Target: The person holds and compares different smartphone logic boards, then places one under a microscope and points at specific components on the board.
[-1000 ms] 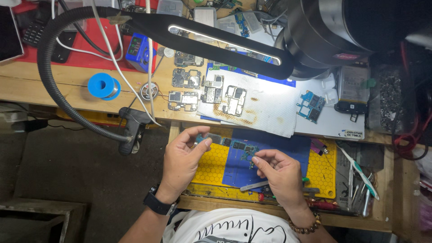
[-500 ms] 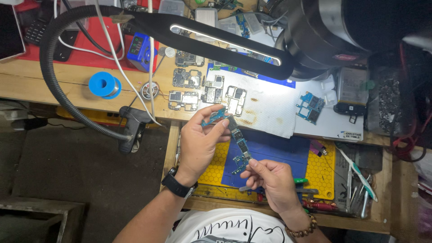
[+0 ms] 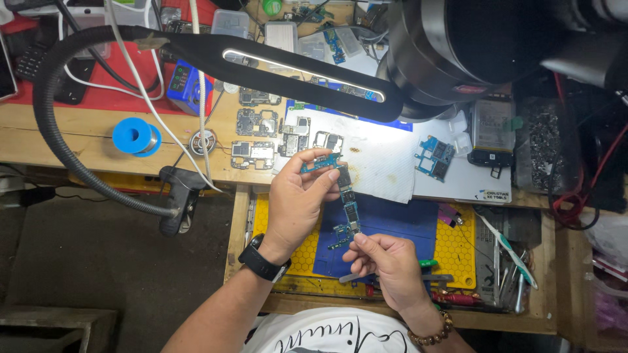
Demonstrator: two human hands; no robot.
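- Head view: the left hand (image 3: 297, 199) and the right hand (image 3: 386, 261) are both pinching a long narrow circuit board (image 3: 345, 199) at its ends, mid-frame above the blue mat (image 3: 399, 225).
- The board is looking light, stiff and fragile; its bare edges are probably the safest hold.

A small white label (image 3: 492, 195) with dark print lies at the white mat's (image 3: 458, 180) lower right corner; a dark phone screen (image 3: 5, 62) sits far left of it.

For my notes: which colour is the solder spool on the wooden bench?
Blue: the solder spool has blue flanges around grey wire, seen in the head view.
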